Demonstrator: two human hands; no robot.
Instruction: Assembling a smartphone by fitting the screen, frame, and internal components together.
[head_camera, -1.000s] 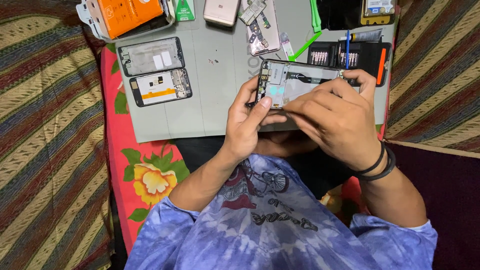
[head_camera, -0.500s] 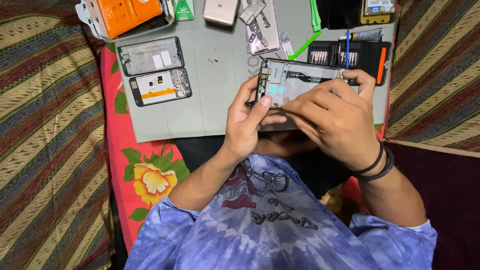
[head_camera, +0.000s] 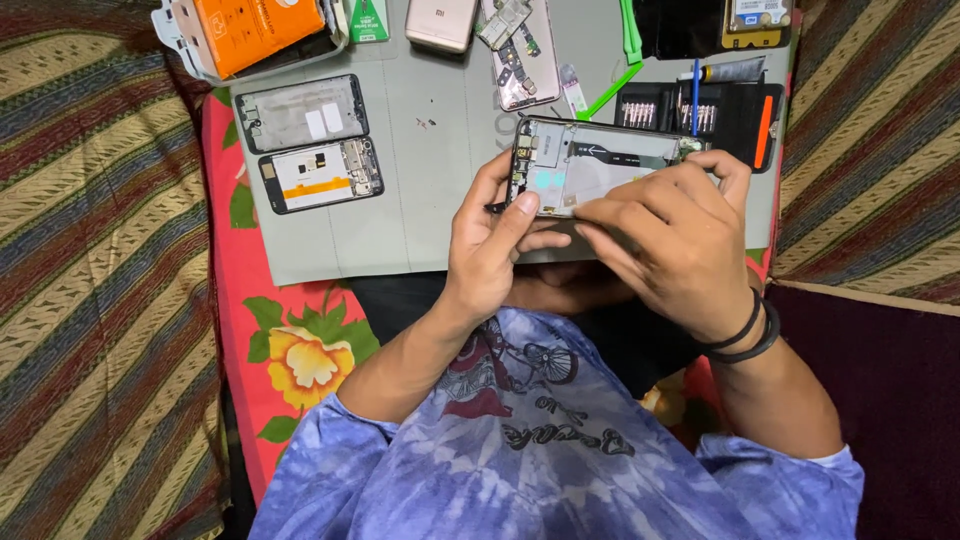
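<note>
- The opened phone (head_camera: 590, 160) is held just above the grey work mat (head_camera: 420, 200), at its near right part, with its inner side facing up.
- The left hand (head_camera: 495, 245) is closed around the phone's left end, thumb laid across the near edge, fingers wrapped behind.
- The right hand (head_camera: 670, 230) grips the right half, fingers curled over the far edge and fingertips pressing on the inner plate; whether it also holds a small tool I cannot tell.
- To do this well, I judge the left hand should hold the frame steady while the right works with light, even pressure, clear of the thin flex cable.
- Just beyond the phone lies a black screwdriver bit case (head_camera: 730, 110); keeping loose parts on the mat would stop them rolling off.
- Two other opened phone frames (head_camera: 310, 145) lie well apart at the far left of the mat.
</note>
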